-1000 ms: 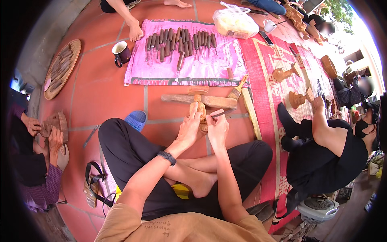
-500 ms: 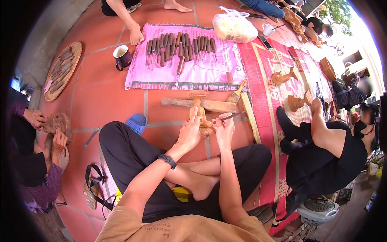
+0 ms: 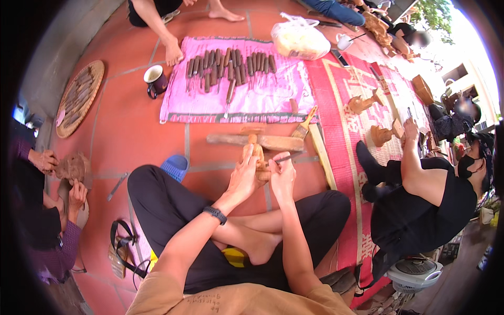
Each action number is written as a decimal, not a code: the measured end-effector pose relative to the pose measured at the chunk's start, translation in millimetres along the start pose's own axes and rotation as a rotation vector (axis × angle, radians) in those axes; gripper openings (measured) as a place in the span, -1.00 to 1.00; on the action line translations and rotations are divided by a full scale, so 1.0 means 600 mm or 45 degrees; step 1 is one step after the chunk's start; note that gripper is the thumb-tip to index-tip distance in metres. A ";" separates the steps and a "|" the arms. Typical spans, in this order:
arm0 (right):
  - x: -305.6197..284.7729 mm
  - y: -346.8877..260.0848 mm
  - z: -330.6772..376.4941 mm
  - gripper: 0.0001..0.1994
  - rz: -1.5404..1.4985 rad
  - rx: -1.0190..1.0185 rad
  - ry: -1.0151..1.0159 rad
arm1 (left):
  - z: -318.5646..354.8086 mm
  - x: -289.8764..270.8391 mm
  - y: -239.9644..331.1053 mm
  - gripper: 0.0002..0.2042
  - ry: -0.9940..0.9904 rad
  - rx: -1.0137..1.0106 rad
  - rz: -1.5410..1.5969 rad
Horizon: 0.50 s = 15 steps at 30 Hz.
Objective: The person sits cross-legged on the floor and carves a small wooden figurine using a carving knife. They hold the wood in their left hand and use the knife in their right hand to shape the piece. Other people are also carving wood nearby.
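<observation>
My left hand (image 3: 243, 179) is closed around a small carved wooden figure (image 3: 253, 138) with a wide flat hat, holding it upright with fingers along its front. Close against the figure's right side, my right hand (image 3: 282, 177) grips a slim dark carving tool (image 3: 290, 157), whose shaft points out to the right. The tool's working end is hidden between hand and wood. Just behind the figure, a long wooden block (image 3: 283, 142) lies crosswise on the tiles. A flat brush (image 3: 303, 129) with a wooden handle leans by the block's right end.
Ahead, a pink cloth (image 3: 299, 89) bears several wood-handled chisels (image 3: 231, 90). A dark mug (image 3: 156, 81) stands left of it, near a round woven tray (image 3: 98, 68). A blue slipper (image 3: 175, 168) lies by my knee. Co-workers sit on both sides; carved pieces (image 3: 380, 136) stand right.
My right hand has shifted slightly left, closer to the figure, and the tool lies flatter. The view has moved a little. The figure stays in my left hand.
</observation>
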State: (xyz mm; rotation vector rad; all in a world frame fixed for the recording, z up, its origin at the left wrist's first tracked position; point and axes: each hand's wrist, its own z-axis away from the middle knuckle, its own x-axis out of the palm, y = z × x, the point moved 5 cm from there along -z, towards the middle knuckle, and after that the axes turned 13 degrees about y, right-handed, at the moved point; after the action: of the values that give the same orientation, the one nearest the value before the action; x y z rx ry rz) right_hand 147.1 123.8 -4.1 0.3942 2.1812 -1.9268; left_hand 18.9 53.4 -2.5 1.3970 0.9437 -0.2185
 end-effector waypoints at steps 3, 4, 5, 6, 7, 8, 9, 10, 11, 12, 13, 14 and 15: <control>-0.007 0.009 -0.013 -0.86 -0.241 0.195 0.048 | -0.001 -0.004 -0.004 -0.30 0.011 0.005 0.002; -0.004 0.005 -0.007 -0.86 -0.239 0.102 0.056 | 0.001 -0.003 -0.003 -0.30 0.001 -0.002 0.005; 0.001 0.002 -0.003 -0.86 -0.235 0.010 0.064 | -0.001 -0.002 -0.003 -0.30 0.014 0.009 0.019; 0.008 -0.015 0.010 -0.87 0.031 -0.045 0.014 | 0.001 -0.002 -0.009 -0.29 0.031 0.006 0.028; 0.004 -0.057 0.020 -0.88 0.300 -0.101 -0.047 | 0.001 0.001 -0.012 -0.29 0.008 -0.012 0.009; 0.001 -0.054 0.018 -0.89 0.218 -0.096 -0.023 | 0.001 0.003 -0.014 -0.30 -0.015 -0.030 -0.010; -0.002 -0.046 0.015 -0.90 0.133 -0.097 0.006 | -0.002 0.005 -0.012 -0.30 -0.035 -0.041 -0.030; -0.008 -0.024 0.005 -0.90 0.029 0.026 0.032 | -0.003 -0.008 0.003 -0.31 -0.021 -0.035 -0.001; -0.014 0.002 -0.005 -0.90 -0.077 0.147 0.056 | -0.003 -0.005 0.005 -0.32 -0.007 0.000 0.007; -0.017 0.009 -0.009 -0.89 -0.186 0.266 0.070 | -0.002 -0.004 0.002 -0.34 0.013 0.028 0.013; -0.014 0.005 -0.004 -0.90 -0.146 0.173 0.070 | -0.001 -0.004 -0.001 -0.35 0.033 0.055 0.018; -0.005 -0.001 0.006 -0.91 -0.105 0.081 0.069 | -0.001 -0.003 -0.005 -0.36 0.043 0.060 0.025; 0.000 -0.015 0.014 -0.91 -0.057 -0.006 0.059 | -0.003 -0.003 -0.008 -0.37 0.030 0.036 0.011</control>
State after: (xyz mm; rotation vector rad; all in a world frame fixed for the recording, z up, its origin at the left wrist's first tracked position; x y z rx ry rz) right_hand 143.8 114.2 3.4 0.3964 2.2419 -1.9543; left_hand 13.9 53.2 -4.7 1.4325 0.9570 -0.2100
